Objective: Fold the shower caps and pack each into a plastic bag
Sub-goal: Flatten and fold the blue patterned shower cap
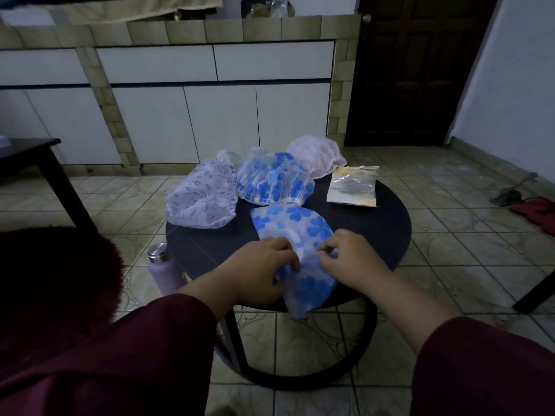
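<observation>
While both hands are working at the near edge of the round dark surface (387, 232), a blue-flowered shower cap (303, 235) is being pinched by the curled fingers of the left hand (264, 271) and the right hand (351, 259). Beyond that cap, 3 more caps are lying: purple-patterned (201, 199), blue-flowered (273, 181) and pink (315, 154). Right of them, plastic bags (353, 187) are stacked.

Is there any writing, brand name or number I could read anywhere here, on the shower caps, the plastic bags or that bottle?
None can be read.
Shower caps: flower and sprig prints only, no words.
Plastic bags: yellow patches that may be print, too blurred to read.
Bottle: no label shows.
Items on the counter: too dark to tell.
</observation>
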